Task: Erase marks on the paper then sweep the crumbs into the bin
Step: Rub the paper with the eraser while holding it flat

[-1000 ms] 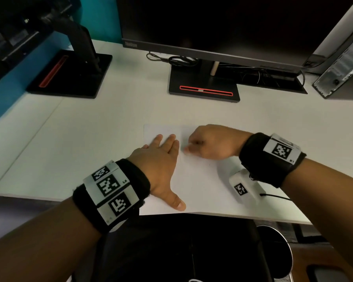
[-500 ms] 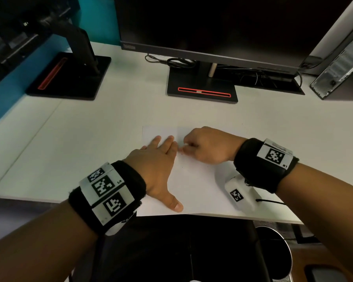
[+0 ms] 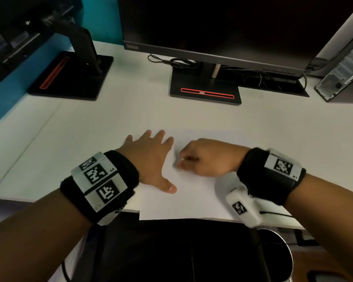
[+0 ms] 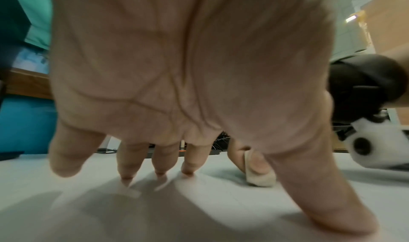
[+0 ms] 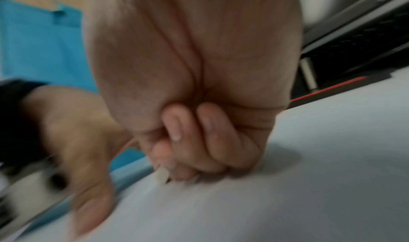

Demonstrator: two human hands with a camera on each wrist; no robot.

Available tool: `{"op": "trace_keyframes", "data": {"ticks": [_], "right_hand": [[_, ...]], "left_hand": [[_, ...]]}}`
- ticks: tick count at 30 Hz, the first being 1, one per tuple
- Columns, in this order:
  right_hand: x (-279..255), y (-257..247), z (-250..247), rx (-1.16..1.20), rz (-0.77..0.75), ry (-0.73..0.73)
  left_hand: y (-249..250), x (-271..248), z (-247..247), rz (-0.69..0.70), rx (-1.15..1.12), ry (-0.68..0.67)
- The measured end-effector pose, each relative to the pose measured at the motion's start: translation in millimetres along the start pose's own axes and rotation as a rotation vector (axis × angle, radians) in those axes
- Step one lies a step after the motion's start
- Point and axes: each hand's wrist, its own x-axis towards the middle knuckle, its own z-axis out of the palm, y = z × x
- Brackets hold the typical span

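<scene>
A white sheet of paper (image 3: 192,196) lies at the desk's near edge, its front overhanging a little. My left hand (image 3: 149,159) lies flat on the paper's left part, fingers spread, thumb out, pressing it down (image 4: 168,174). My right hand (image 3: 204,157) is curled just right of it and pinches a small white eraser (image 3: 181,160) against the paper. The eraser (image 4: 258,172) shows between thumb and fingers in the left wrist view, and its tip (image 5: 161,175) touches the sheet in the blurred right wrist view. No marks or crumbs are clear enough to tell.
A round metal bin (image 3: 277,255) stands below the desk edge at the right. Two monitor stands (image 3: 206,92) (image 3: 69,78) sit at the back of the white desk (image 3: 90,129), with cables and a computer case (image 3: 342,74) at far right. A black chair seat (image 3: 181,251) is below.
My right hand with the eraser has slid toward me and slightly left over the paper. The left hand stays flat, holding the sheet.
</scene>
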Motion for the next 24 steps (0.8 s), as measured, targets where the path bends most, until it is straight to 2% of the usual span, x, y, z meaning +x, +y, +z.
{"op": "trace_keyframes", "data": {"ticks": [4, 8, 10, 13, 15, 17, 19, 24], "right_hand": [[11.1, 12.2, -16.6, -0.028, 0.084, 0.086], [9.2, -1.8, -3.4, -0.038, -0.004, 0.001], [8.1, 3.3, -9.4, -0.033, 0.02, -0.011], [14.7, 17.3, -23.6, -0.051, 0.095, 0.07], [18.0, 15.5, -19.2, -0.07, 0.075, 0.096], [17.2, 8.0, -9.0, -0.063, 0.01, 0.041], [14.1, 6.5, -9.0, -0.037, 0.008, -0.017], [21.0, 18.5, -25.8, -0.068, 0.088, 0.076]], "left_hand": [[0.9, -1.4, -0.6, -0.016, 0.003, -0.018], [0.5, 0.1, 0.6, -0.022, -0.001, -0.045], [1.1, 0.1, 0.0, -0.025, 0.003, -0.057], [1.1, -1.5, -1.2, -0.028, 0.001, -0.063], [0.7, -1.3, -1.1, -0.025, -0.004, -0.063], [0.2, -0.2, 0.0, -0.02, -0.005, -0.064], [-0.5, 0.2, 0.6, -0.017, 0.005, -0.068], [-0.7, -1.0, 0.0, -0.02, 0.0, -0.08]]}}
